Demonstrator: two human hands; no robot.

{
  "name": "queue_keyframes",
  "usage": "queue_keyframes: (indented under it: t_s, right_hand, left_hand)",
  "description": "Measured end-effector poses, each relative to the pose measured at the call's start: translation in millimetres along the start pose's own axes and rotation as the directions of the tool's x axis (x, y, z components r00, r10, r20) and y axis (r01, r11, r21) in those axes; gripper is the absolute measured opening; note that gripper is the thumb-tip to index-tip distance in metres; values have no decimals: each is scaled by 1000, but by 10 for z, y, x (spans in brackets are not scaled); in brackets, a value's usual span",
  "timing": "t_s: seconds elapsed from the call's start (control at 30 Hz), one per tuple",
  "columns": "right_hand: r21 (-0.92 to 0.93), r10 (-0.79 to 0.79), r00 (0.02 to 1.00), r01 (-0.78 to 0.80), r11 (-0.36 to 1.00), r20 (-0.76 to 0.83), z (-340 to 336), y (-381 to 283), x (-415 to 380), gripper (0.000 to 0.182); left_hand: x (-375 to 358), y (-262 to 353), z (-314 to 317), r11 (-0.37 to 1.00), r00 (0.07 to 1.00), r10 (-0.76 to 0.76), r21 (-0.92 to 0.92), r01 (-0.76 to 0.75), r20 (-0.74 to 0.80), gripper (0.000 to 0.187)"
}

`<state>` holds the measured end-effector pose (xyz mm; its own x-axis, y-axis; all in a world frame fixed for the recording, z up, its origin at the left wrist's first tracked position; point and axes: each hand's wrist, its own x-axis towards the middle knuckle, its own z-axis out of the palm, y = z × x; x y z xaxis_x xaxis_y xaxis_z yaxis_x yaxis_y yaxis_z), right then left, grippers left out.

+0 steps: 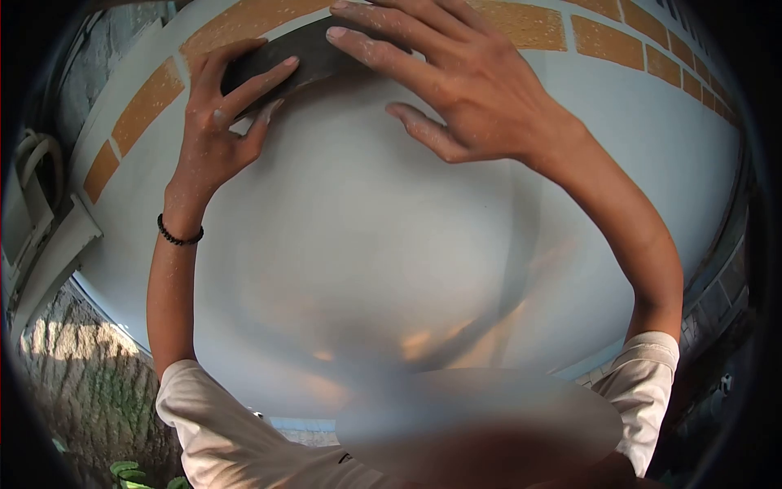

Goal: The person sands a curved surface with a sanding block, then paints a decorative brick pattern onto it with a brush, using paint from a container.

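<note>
A dark grey flat strip (318,59) lies against the pale wall, over the band of orange painted bricks at the top. My left hand (220,114) grips the strip's left end, its fingers bent over the surface and the thumb near the lower edge. White dust marks the skin. My right hand (456,77) has its fingers stretched and spread, with the fingertips over the strip's right part and the thumb held apart below. Part of the strip is hidden behind the right fingers.
The pale wall (366,212) fills most of the view, with orange painted bricks (607,41) along its top. At the left stand a light curved frame (53,253) and a tree trunk (98,391). Green leaves (134,473) show at lower left. A blurred rounded shape (481,416) covers the bottom.
</note>
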<state>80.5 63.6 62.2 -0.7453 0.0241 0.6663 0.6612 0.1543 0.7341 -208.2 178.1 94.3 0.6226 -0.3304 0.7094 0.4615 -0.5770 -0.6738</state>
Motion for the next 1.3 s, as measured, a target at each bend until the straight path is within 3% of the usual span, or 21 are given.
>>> queue_keyframes:
  t_s: [0.03,0.1,0.2,0.23,0.33,0.37,0.47,0.5,0.6,1.0,1.1,1.2,1.3]
  right_hand:
    - [42,40,997,-43,998,73,112,-39,-25,82]
    - [-43,81,988,-76,996,130,186,-107,13,83]
    - [-56,160,971,-153,987,177,313,-179,40,85]
    - [-41,185,964,-181,983,190,358,-198,41,86]
    - [-67,255,952,-247,967,169,469,-299,79,90]
    - [-119,207,973,-218,969,-98,569,-424,152,65]
    - [4,283,959,-283,959,-25,743,-449,104,85]
    - [-12,281,959,-281,960,-40,795,-437,112,87]
    - [-88,291,954,-296,951,-70,833,-517,181,85]
    - [-176,243,968,-252,952,-70,1002,-554,253,78]
    - [-198,242,968,-250,948,-63,1047,-551,279,79]
    - [-154,226,970,-237,959,-87,1174,-484,254,79]
    - [-134,218,973,-227,965,-77,1181,-433,226,82]
  left_hand:
    - [-6,7,13,1000,1000,0,3,0,-6,66]
    - [-86,-83,45,1000,999,19,6,-19,39,65]
    - [-84,78,82,993,997,26,116,-17,-77,68]
    - [-198,-29,139,956,995,95,281,-88,-10,70]
    - [-152,376,102,979,998,-61,194,57,16,62]
    - [-212,412,130,987,992,-112,124,104,56,69]
    - [-293,455,275,985,987,-159,58,160,-16,75]
    - [-365,480,373,975,973,-194,86,205,-124,71]
    - [-406,464,528,958,968,-202,178,227,-149,82]
    - [-446,438,697,940,928,-270,140,312,-256,68]
    - [-478,393,717,948,921,-301,29,318,-247,68]
    - [-495,345,830,946,925,-280,90,311,-255,69]
    - [-470,347,808,948,925,-315,-29,316,-214,76]
